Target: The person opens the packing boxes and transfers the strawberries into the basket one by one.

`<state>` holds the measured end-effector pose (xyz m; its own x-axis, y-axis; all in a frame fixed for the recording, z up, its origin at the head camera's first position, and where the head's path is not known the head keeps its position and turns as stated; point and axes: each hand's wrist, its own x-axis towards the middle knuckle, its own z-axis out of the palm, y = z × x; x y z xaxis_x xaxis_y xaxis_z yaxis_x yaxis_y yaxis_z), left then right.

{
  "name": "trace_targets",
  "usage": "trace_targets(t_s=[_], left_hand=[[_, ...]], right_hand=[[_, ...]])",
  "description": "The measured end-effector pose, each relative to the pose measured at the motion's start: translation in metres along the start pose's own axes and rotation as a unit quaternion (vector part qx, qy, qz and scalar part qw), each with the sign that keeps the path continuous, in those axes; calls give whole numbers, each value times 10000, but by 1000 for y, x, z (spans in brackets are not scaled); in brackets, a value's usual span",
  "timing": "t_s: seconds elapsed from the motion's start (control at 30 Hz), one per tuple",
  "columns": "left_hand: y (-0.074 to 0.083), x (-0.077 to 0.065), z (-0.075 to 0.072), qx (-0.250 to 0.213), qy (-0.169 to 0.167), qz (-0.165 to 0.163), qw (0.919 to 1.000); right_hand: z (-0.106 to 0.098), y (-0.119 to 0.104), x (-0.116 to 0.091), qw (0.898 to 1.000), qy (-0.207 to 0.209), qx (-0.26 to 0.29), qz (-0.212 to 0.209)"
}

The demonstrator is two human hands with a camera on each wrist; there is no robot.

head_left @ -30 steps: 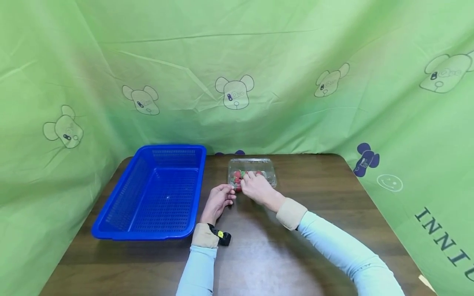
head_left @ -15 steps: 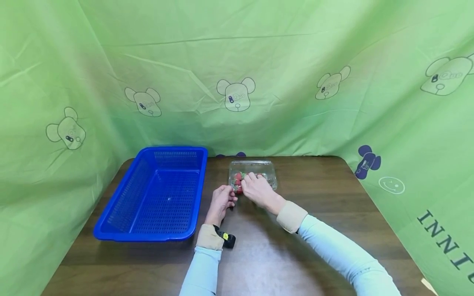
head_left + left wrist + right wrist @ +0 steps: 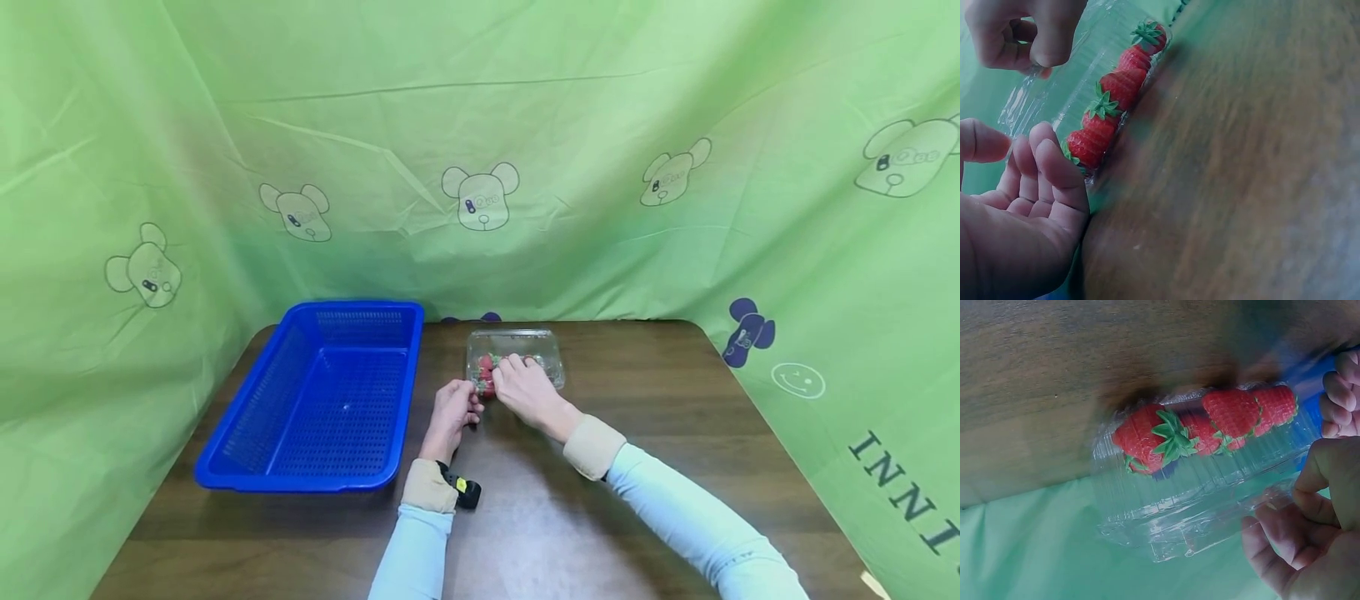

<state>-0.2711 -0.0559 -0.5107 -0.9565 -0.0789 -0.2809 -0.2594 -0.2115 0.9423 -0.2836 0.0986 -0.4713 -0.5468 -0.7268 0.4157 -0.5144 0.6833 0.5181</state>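
Note:
A clear plastic clamshell box (image 3: 513,335) holding several red strawberries (image 3: 1233,412) with green leaves lies at the far middle of the table. My left hand (image 3: 453,413) is at the box's near left corner, pinching its plastic edge between thumb and forefinger, the other fingers curled. My right hand (image 3: 528,392) reaches over the box from the right. In the right wrist view, its thumb and forefinger pinch the clear plastic edge beside my left hand. The strawberries sit in a row along one side of the box (image 3: 1179,515), and the right hand hides part of them from above.
A large blue plastic basket (image 3: 408,392) with perforated walls stands to the left of my left hand. The brown wooden table (image 3: 637,392) extends to the right and toward me. A green printed curtain (image 3: 375,125) closes off the back and both sides.
The whole head view has shifted slightly down and to the right. Both hands keep nearly the same place at the clamshell box.

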Motion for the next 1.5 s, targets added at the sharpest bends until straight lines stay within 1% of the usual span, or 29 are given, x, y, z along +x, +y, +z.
trace_targets(t_s=[0.13, 0.3, 0.47, 0.57, 0.63, 0.73, 0.8, 0.9, 1.0, 1.1, 1.23, 1.37, 1.5], left_hand=[[-1, -1, 1, 73, 76, 81, 9999], [-2, -3, 2, 213, 126, 123, 9996], [-3, -5, 5, 155, 133, 185, 9996], [-4, -7, 5, 84, 139, 203, 9997], [-4, -7, 5, 82, 160, 223, 9996], [-4, -8, 5, 69, 216, 315, 9992], [-3, -8, 6, 95, 286, 366, 9989], [-4, -11, 6, 64, 358, 340, 9988], [-6, -14, 7, 127, 318, 208, 9992], [-5, -15, 3, 236, 221, 118, 9994], [-2, -16, 0, 426, 45, 73, 9991], [-1, -16, -2, 456, -78, 35, 9989], [-1, -16, -2, 433, -124, 42, 9990]], right_hand=[[0, -1, -1, 10000, 85, 27, 21], [1, -1, -4, 9998, 93, 122, 119], [2, -1, -8, 9993, 46, 281, 226], [-4, 5, -7, 9988, 14, 381, 302], [-12, 14, -1, 9979, 117, 417, 474], [-27, 31, 11, 9967, 324, 427, 602], [-35, 40, 20, 9973, 422, 330, 494], [-41, 49, 27, 9989, 300, 261, 239], [-43, 53, 30, 9991, 124, 287, 298], [-43, 58, 38, 9986, -15, 324, 414], [-42, 65, 50, 9975, -40, 426, 566], [-39, 73, 59, 9943, -32, 591, 890], [-35, 79, 67, 9888, -80, 803, 1256]])
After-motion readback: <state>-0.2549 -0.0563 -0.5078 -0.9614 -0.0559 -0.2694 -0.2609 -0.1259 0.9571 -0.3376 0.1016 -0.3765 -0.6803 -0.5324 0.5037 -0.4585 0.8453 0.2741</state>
